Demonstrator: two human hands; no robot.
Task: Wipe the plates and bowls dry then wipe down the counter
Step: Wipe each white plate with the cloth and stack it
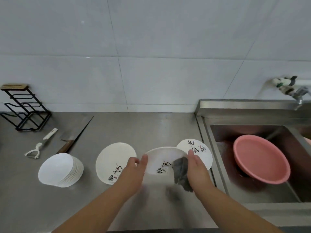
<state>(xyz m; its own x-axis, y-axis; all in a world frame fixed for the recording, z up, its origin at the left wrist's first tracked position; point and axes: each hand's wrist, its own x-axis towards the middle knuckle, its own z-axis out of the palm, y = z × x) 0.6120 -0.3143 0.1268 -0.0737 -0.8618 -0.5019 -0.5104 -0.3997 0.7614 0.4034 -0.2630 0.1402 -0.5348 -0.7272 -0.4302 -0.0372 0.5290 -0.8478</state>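
Note:
My left hand (134, 172) grips the left rim of a white plate (159, 160) with black brush lettering, held tilted above the steel counter (20, 195). My right hand (196, 167) presses a grey cloth (180, 172) against the plate's right side. A second lettered plate (112, 160) lies flat on the counter to the left of the held one. A third lettered plate (200, 148) lies behind my right hand, by the sink edge. A stack of white bowls (58, 170) sits tilted further left.
A steel sink (252, 190) on the right holds a pink basin (260, 158) under a wall tap (296, 93). At the back left stand a black wire rack (25, 108), a white peeler (40, 145) and a cleaver (74, 137) with a wooden handle. Tiled wall behind.

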